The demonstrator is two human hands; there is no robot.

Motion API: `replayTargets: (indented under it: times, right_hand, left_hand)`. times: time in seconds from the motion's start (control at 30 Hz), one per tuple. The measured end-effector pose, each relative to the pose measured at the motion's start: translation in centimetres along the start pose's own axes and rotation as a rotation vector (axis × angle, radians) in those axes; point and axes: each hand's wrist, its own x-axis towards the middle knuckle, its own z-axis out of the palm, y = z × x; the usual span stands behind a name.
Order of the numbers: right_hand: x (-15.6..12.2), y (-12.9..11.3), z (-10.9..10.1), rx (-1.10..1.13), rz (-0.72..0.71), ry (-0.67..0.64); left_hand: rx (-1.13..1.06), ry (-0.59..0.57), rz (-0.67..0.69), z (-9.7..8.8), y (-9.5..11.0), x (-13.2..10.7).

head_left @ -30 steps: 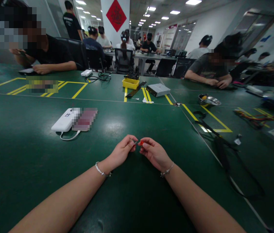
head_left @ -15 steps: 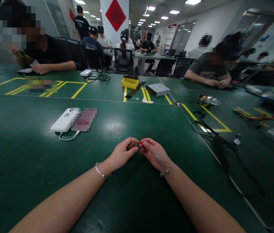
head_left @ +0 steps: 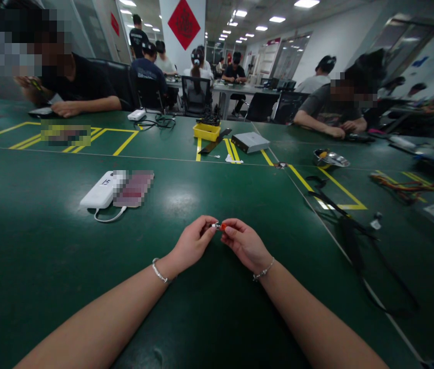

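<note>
My left hand (head_left: 196, 238) pinches a small silvery metal piece (head_left: 215, 226) between thumb and fingertips. Against its right end is a small orange-red piece (head_left: 223, 227), gripped by the thumb and fingers of my right hand (head_left: 244, 240). The two pieces meet or nearly meet between my fingertips; whether they are joined I cannot tell, and their exact kind is too small to make out. Both hands are just above the green table (head_left: 163, 318), and each wrist wears a silver bracelet.
A white power bank (head_left: 101, 190) lies cabled beside a blurred phone (head_left: 134, 189). Farther back are a yellow bin (head_left: 206, 132), a grey box (head_left: 250, 142) and a metal dish (head_left: 332, 158). Black straps (head_left: 350, 241) lie at right. People sit across the table.
My left fingertips have shifted slightly up and left, so the silvery piece shows more clearly beside the orange-red one. My right hand has hardly moved.
</note>
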Motion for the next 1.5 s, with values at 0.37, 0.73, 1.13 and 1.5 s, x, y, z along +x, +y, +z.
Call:
replayTargets:
  times: [0.37, 0.73, 1.13, 1.5]
  right_hand:
    - [0.0, 1.1, 0.8, -0.111, -0.137, 0.153]
    - [-0.4, 1.2, 0.9, -0.329, -0.215, 0.170]
    - [-0.7, 0.7, 0.9, -0.510, -0.274, 0.102]
    - [0.7, -2.0, -2.1, -0.746, -0.499, 0.377]
  left_hand:
    - [0.065, 0.054, -0.003, 0.1, -0.4, -0.2]
    - [0.154, 0.167, -0.015, 0.0, 0.2, -0.4]
    - [0.186, 0.169, -0.018, -0.2, 0.0, -0.4]
    - [0.058, -0.058, 0.005, -0.4, -0.1, -0.1]
